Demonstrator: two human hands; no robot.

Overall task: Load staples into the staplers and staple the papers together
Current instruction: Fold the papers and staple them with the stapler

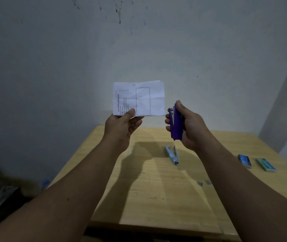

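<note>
Above the far edge of a wooden table (156, 198), the left hand (120, 130) pinches the lower left corner of a folded stack of printed papers (139, 99), holding it upright in the air. Just beside its right edge, the right hand (190, 126) grips a purple stapler (175, 123), held on end. A pale blue stapler (171, 154) lies open mid-table, with two staple boxes (245, 160) near the right edge and loose staples (204, 183) nearer the front.

papers (138, 99) left of held stapler (175, 124) | second stapler (172, 154) on table (156, 198) | boxes (256, 164) right
</note>
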